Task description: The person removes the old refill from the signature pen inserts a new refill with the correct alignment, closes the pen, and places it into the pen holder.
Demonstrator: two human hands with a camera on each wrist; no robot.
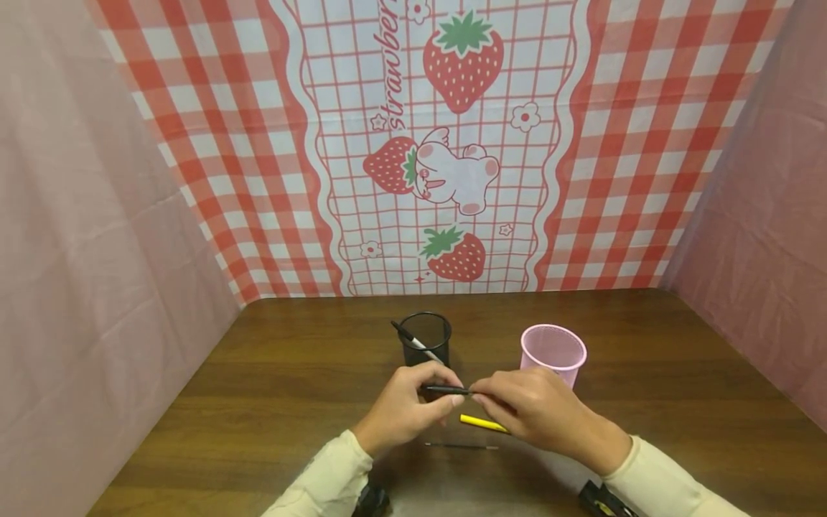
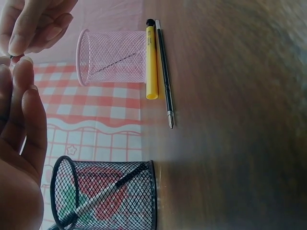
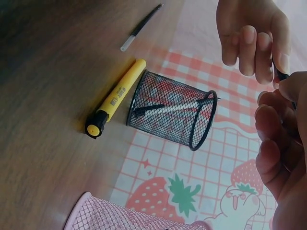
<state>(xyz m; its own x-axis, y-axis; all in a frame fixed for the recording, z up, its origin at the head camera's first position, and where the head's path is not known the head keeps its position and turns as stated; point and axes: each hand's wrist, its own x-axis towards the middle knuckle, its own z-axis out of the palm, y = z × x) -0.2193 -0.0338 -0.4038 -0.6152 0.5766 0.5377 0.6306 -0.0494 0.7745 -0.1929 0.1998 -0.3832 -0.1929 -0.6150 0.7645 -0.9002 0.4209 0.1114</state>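
Note:
In the head view my left hand [image 1: 410, 402] grips a slim black pen [image 1: 444, 389], which lies level between thumb and fingers. The fingertips of my right hand [image 1: 539, 406] pinch the pen's right end, so the two hands nearly meet above the table. Just below them a thin pen refill [image 1: 461, 446] lies on the wood, dark with a pale end in the right wrist view. Partly covered by my right hand in the head view, a yellow highlighter [image 1: 483, 424] with a black cap end [image 3: 97, 122] lies alongside the refill.
Behind my left hand stands a black mesh pen cup [image 1: 426, 334] with a white-and-black pen [image 1: 416, 341] leaning inside. A pink mesh cup [image 1: 553, 348] stands behind my right hand. A strawberry-print cloth [image 1: 446, 179] hangs at the brown table's [image 1: 291, 359] far edge.

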